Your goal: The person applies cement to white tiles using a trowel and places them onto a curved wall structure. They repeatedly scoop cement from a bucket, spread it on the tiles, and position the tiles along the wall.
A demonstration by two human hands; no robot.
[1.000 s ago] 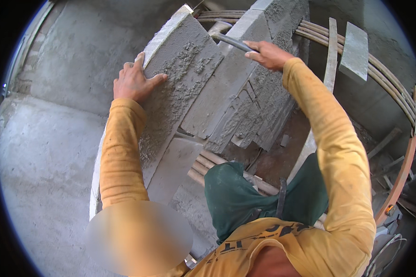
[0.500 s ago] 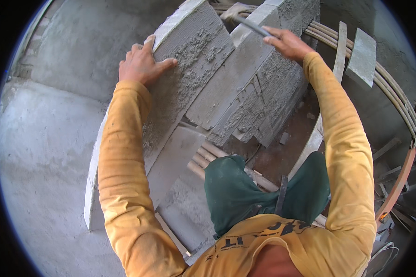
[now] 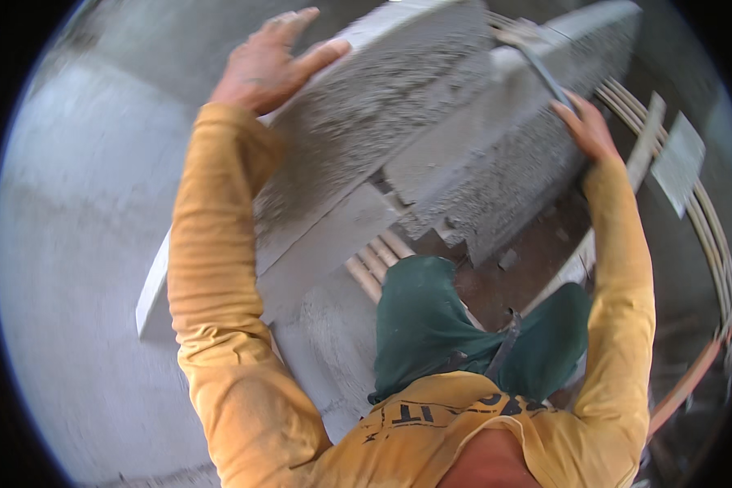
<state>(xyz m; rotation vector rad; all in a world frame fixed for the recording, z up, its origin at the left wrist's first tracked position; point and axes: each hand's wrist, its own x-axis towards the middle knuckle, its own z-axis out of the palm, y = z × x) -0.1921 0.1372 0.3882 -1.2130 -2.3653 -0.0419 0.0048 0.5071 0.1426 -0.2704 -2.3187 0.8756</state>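
Observation:
My left hand is open at the white edge of a large grey slab, thumb stretched toward it and fingers spread. Whether it touches the slab is hard to tell through the blur. My right hand is closed round the grey bar-like handle of a mallet-like tool. The tool's pale head is smeared, near the top of a stepped grey block wall. Rough, ridged mortar covers much of the slab's and wall's near faces. A smooth grey block lies below the slab.
Several pale round poles lie by my green-trousered knees. Curved bundled rods, a flat strip and a grey tile-like plate are at the right. An orange-brown bar stands lower right. Smooth grey plaster fills the left.
The view has shifted, moving the slab and wall rightward. My left hand has come off its hold on the slab's edge, fingers now pointing away. The right hand still grips the tool, now angled differently.

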